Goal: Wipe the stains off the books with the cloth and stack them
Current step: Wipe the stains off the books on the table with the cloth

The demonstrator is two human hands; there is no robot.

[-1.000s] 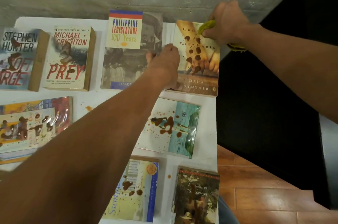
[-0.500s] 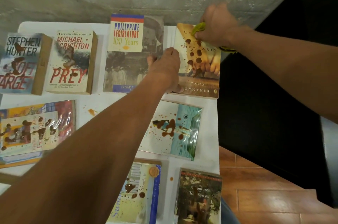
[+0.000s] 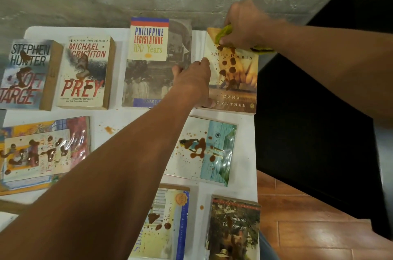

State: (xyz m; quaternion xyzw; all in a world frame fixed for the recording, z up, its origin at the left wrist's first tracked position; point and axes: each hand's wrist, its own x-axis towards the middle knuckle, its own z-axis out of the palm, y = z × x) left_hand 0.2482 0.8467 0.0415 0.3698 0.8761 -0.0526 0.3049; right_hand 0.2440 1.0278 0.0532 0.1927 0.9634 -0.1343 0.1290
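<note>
Head view shows the white worktop (image 3: 119,117) with eight books laid flat in rough rows, one green cloth (image 3: 223,33), and your two hands at work on the far right book.

Your left hand (image 3: 194,83) lies on the left edge of the Dana Gynther book (image 3: 238,81), thumb hooked at its near corner, pinning it down. Your right hand (image 3: 244,26) is bunched around the cloth at the top of that cover, just above the brown blobs in its middle.

Judging from this, draw the cloth toward you in one firm pass over the blobs, holding the book down so it cannot slide off the worktop's right edge nearby. Turn to a clean fold before a second pass, or you will likely smear.

Counted: seven covers show brown stains; the Philippine Legislature book (image 3: 157,62) shows only a small yellowish mark. None is stacked yet. A few spots also mark the worktop.
</note>
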